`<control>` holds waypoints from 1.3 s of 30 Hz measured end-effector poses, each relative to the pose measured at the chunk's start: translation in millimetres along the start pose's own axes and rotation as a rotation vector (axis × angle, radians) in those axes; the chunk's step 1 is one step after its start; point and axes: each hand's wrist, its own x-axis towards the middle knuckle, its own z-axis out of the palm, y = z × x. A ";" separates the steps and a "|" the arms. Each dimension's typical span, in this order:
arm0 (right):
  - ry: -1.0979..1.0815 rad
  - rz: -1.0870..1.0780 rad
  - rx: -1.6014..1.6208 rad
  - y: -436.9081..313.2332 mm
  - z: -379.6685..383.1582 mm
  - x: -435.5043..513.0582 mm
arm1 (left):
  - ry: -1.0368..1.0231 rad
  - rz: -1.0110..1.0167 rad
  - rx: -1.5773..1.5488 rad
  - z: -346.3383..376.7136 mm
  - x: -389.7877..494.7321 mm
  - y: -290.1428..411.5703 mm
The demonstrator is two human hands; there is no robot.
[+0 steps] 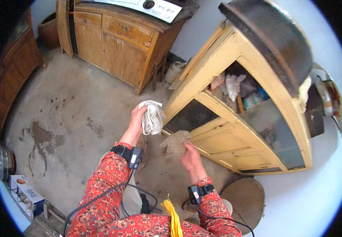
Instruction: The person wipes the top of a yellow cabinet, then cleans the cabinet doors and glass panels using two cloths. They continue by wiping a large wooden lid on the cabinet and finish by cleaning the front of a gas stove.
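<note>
In front of me, my left hand [136, 120] grips a bunched white cloth [152, 118], folded over on itself. Lower and to the right, my right hand [192, 158] pinches the edge of a greyish-brown cloth [174, 144], perhaps a work glove; motion blur hides its exact shape. That cloth hangs just off the lower front of a pale yellow wooden cabinet [227, 137]. Through an opening in the cabinet's front, a crumpled white plastic bag [234, 86] and other packets are visible.
A worn wooden sideboard [111, 53] stands ahead. On the cabinet sits a large dark vessel [273, 38]. A round brown stool or lid [243, 201] is low on the right. A cardboard box [26, 194] and a metal pot [2, 161] are at left. Wet stains mark the concrete floor [70, 118].
</note>
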 end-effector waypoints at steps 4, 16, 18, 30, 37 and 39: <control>0.025 -0.534 -0.470 -100.6 53.4 -53.1 | 0.052 -0.035 -0.010 20.2 -11.6 12.8; 0.431 -1.920 -1.721 -194.8 193.9 2.1 | 0.059 0.122 -0.134 14.7 2.1 59.9; 0.374 -1.775 -1.806 -158.8 180.4 22.0 | 0.135 0.153 -0.167 5.3 11.6 65.1; 0.213 -0.816 -1.815 -14.0 56.9 116.4 | 0.189 0.102 -0.219 2.8 26.5 71.3; 0.167 -1.489 -1.360 -158.4 123.6 14.4 | 0.161 0.070 -0.287 4.8 21.3 66.9; 0.428 -1.912 -1.453 -196.1 163.5 -17.3 | 0.138 0.059 -0.301 7.1 19.5 68.5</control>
